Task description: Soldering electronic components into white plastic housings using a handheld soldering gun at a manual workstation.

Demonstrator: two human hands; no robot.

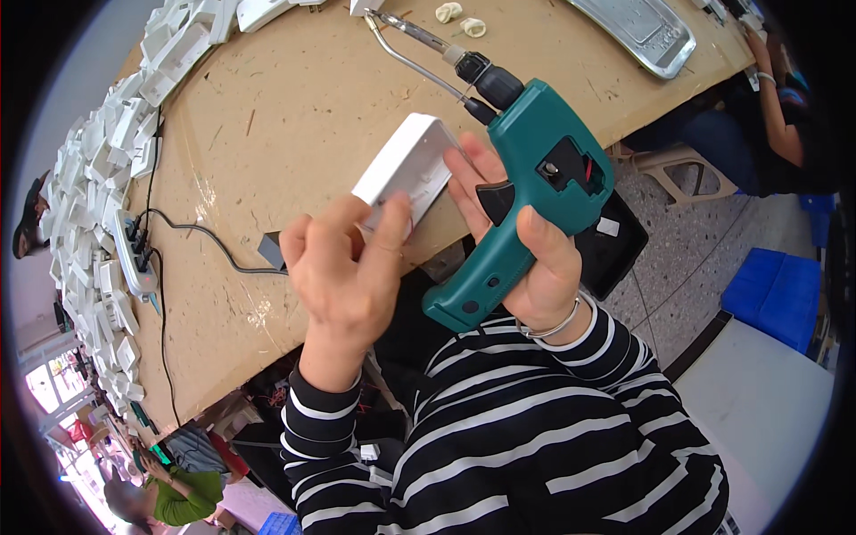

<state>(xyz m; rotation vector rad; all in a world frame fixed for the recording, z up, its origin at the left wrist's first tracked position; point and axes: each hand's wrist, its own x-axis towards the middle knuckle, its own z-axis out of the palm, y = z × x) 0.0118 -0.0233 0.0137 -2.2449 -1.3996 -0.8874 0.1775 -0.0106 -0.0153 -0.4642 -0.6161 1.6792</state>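
A white plastic casing (399,159), an open shallow box, is pinched between the thumb and fingers of my left hand (343,272). Its hollow side faces right, toward my other hand. My right hand (551,276) holds a green soldering gun (544,160) with a black trigger; the thumb lies over the handle, while the fingers stretch out behind it near the casing. The gun's metal tip and thin curved feed tube (406,61) point to the upper left, above the table. Part of the right palm is hidden by the gun.
White casings (98,196) lie heaped along the left side of the brown table (267,116). Beside them are a white power strip (134,259) and black cables. At the far side are a metal tray (637,31) and two small whitish pieces (459,18). Other people sit nearby.
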